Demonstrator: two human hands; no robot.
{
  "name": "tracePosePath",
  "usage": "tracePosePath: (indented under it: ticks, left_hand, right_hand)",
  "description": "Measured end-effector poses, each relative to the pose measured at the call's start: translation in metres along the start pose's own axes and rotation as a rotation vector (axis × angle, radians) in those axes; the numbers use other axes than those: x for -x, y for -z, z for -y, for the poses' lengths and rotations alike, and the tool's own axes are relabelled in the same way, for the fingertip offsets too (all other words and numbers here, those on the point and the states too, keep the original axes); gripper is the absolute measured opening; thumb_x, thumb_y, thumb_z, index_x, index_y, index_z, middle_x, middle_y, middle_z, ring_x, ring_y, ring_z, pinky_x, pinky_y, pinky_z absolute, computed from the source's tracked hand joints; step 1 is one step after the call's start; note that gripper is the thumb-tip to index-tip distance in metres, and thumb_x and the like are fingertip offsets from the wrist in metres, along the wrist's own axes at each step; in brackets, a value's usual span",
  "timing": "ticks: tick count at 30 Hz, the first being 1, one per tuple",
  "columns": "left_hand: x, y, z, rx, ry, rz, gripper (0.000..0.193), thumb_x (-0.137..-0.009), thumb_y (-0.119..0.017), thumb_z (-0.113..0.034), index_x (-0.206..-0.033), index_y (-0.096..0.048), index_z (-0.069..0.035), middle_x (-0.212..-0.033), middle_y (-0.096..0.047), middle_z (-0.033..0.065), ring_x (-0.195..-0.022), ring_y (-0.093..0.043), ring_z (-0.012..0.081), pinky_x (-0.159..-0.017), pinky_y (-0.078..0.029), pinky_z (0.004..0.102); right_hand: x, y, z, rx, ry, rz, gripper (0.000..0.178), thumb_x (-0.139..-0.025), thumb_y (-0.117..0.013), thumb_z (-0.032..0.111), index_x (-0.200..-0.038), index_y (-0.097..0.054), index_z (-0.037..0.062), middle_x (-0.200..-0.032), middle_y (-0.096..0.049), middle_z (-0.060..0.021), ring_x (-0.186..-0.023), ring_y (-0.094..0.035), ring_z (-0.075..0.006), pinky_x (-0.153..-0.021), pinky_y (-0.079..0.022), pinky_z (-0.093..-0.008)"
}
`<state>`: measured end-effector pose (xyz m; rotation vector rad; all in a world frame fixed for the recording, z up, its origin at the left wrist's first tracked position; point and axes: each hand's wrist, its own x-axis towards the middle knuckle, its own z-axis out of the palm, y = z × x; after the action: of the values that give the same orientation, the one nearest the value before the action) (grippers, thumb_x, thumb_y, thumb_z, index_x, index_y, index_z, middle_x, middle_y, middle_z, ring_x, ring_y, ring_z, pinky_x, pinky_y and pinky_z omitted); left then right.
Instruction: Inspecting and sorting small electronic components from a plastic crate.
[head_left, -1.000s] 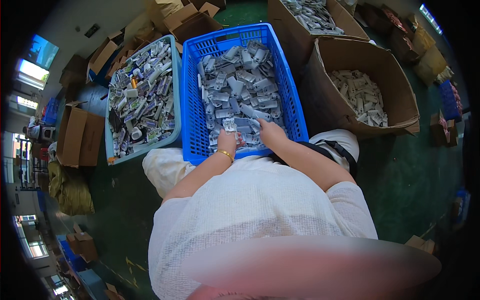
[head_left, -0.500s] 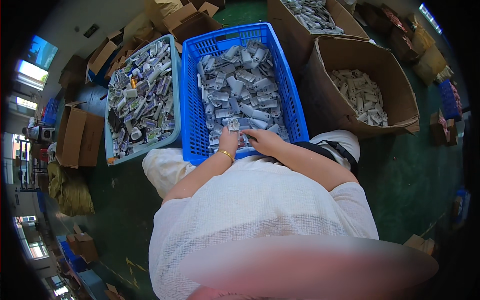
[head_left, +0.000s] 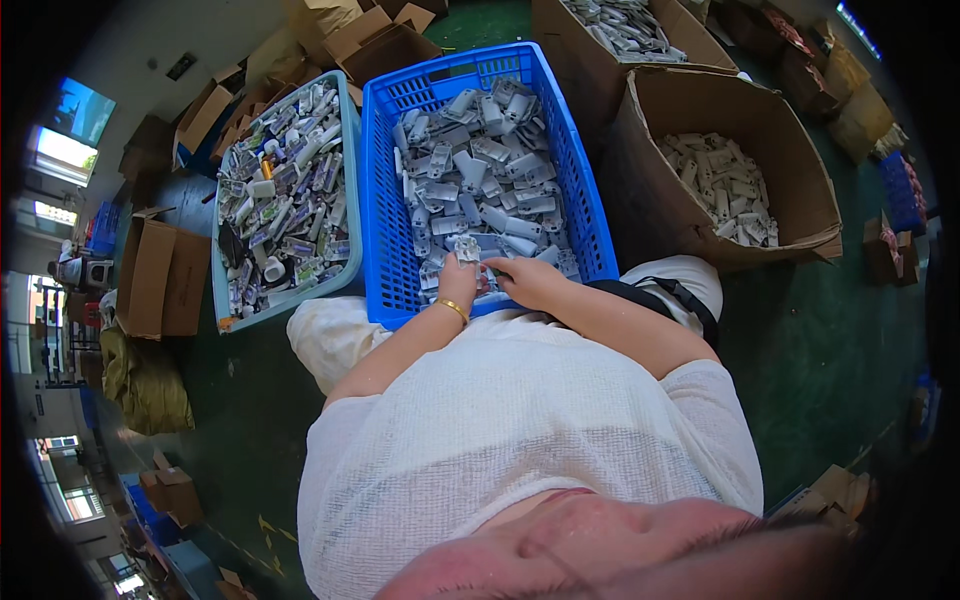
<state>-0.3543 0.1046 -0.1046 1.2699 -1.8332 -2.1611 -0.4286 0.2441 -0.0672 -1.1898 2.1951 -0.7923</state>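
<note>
My left hand (head_left: 457,281), a gold bangle at its wrist, grips a small whitish plastic casing (head_left: 464,248) over the near end of a blue plastic crate (head_left: 372,210). Just to the right is my right hand (head_left: 532,281), its fingers closed and pointing toward the left hand. A small dark piece seems to sit at its fingertips, too small to make out. Many similar grey-white plastic casings (head_left: 473,170) lie heaped in the crate, beyond both hands.
A pale blue tub (head_left: 354,190) of mixed small plastic parts stands left of the crate. To the right is an open cardboard box (head_left: 640,190) with white casings, and behind it another box (head_left: 570,60). Cardboard boxes (head_left: 160,275) and a yellowish sack (head_left: 145,385) stand on the green floor at left.
Both hands keep nearly the same place, the left still on the casing. The whole view has shifted slightly as the head tilts.
</note>
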Motion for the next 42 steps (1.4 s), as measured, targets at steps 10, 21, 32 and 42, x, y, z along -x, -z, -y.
tracePosePath:
  ticks: [10, 21, 32, 42]
  left_hand:
    - [0.001, -0.004, -0.002, 0.043, 0.027, -0.048, 0.020, -0.081, -0.045, -0.004, -0.100, -0.042, -0.009, -0.082, -0.054, 0.0076, -0.062, -0.053, 0.0171, -0.049, -0.050, 0.0331]
    - [-0.005, -0.002, 0.002, 0.141, 0.087, -0.085, 0.023, -0.078, -0.044, -0.002, -0.101, -0.041, -0.008, -0.085, -0.054, 0.0089, -0.063, -0.054, 0.0180, -0.050, -0.051, 0.0342]
    - [-0.027, 0.002, 0.006, -0.055, 0.074, -0.040, 0.028, -0.076, -0.046, -0.003, -0.104, -0.043, -0.007, -0.084, -0.055, 0.0093, -0.060, -0.053, 0.0166, -0.046, -0.046, 0.0265]
    - [-0.060, -0.094, -0.110, -0.178, -0.046, 0.444, 0.030, -0.080, -0.048, -0.007, -0.109, -0.046, -0.002, -0.094, -0.054, 0.0132, -0.077, -0.061, 0.0257, -0.061, -0.053, 0.0354]
  right_hand:
    - [0.004, -0.005, 0.015, 0.112, -0.062, -0.040, 0.031, -0.083, -0.043, 0.019, -0.114, -0.049, 0.0169, -0.083, -0.058, -0.0166, -0.075, -0.058, -0.0329, -0.064, -0.046, -0.0435]
    - [0.002, -0.007, 0.022, 0.191, -0.096, -0.047, 0.032, -0.082, -0.044, 0.017, -0.114, -0.048, 0.0145, -0.083, -0.058, -0.0172, -0.076, -0.058, -0.0329, -0.063, -0.047, -0.0424]
    - [-0.010, 0.004, -0.023, -0.108, -0.329, -0.055, 0.041, -0.080, -0.047, 0.022, -0.120, -0.046, 0.0144, -0.101, -0.057, -0.0183, -0.092, -0.055, -0.0336, -0.079, -0.044, -0.0404]
    - [-0.014, -0.012, -0.036, 0.037, -0.361, 0.199, 0.046, -0.075, -0.044, 0.016, -0.120, -0.046, 0.0115, -0.107, -0.057, -0.0159, -0.093, -0.057, -0.0312, -0.079, -0.044, -0.0403]
